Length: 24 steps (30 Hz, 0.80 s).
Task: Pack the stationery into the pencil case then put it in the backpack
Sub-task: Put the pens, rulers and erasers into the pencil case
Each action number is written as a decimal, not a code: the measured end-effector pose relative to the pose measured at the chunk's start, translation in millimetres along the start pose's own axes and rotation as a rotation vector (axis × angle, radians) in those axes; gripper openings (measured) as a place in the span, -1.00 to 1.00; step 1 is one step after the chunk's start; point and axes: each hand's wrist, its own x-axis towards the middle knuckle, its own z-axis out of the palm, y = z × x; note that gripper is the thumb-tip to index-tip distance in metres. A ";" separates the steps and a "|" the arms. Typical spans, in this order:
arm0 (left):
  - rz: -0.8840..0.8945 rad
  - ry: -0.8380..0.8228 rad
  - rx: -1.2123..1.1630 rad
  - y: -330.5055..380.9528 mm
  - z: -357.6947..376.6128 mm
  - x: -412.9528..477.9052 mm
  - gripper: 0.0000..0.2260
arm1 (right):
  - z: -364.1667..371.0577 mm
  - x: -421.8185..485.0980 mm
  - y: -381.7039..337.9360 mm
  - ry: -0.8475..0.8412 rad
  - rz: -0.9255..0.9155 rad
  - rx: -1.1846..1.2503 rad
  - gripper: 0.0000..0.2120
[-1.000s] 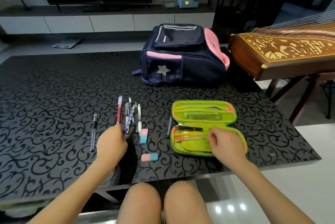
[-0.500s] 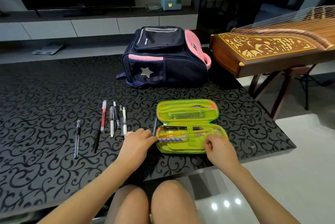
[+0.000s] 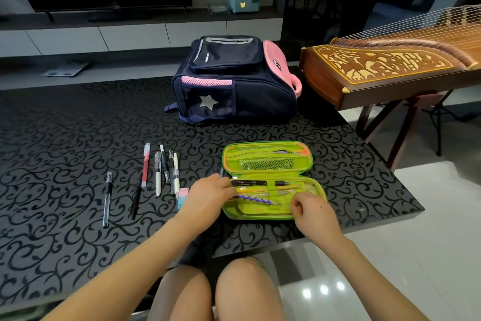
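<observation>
1. The lime-green, oval fabric pencil case [image 3: 268, 150] lies unzipped and spread flat on the glossy black table with a curling scroll pattern [image 3: 65, 138]. It sits near the front edge, just ahead of the seated person's knees.
2. Its lid half is the farther one and shows a mesh pocket. The nearer half is a tray, where a green elastic band crosses a black pen, a yellow one and a clear one.
3. A purple pencil with a knobbly grip [image 3: 256, 200] lies slightly slanted in that tray, nearest the person.
4. The left hand [image 3: 208, 197] is at the tray's left end, with fingers bent over the pen ends. I cannot tell whether they pinch anything (the knuckles hide the fingertips).
5. The right hand [image 3: 312, 212] is at the tray's near right corner, fingers curled tight and gripping the pencil case there.
6. The navy and pink fabric backpack with a silver star [image 3: 234, 81] sits behind the pencil case, well apart from it, toward the table's far edge.
7. Left of the pencil case lie loose pens: a clear-barrelled black pen [image 3: 106, 198], a slim black pen [image 3: 135, 201], a red pen [image 3: 145, 164] and a white pen [image 3: 157, 177].
8. A pink and blue block eraser [image 3: 182, 194] lies just beside the left hand.
9. A carved wooden zither [image 3: 390, 65] stands on legs to the table's right.
</observation>
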 end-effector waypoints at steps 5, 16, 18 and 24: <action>-0.039 -0.023 0.028 -29.0 -6.2 -27.1 -0.61 | -0.1 0.0 -0.8 -0.022 -0.004 0.002 -0.88; 0.051 -0.089 -0.024 12.0 9.7 0.7 -0.66 | -2.2 0.4 -3.2 -0.049 0.011 -0.037 -0.88; 0.003 -0.112 -0.065 23.6 9.1 6.5 -0.69 | -2.7 1.6 -4.9 -0.047 0.009 -0.054 -0.88; -0.267 -0.087 -0.355 13.7 6.2 0.6 -0.76 | -10.0 7.4 -18.8 -0.040 0.002 -0.205 -0.86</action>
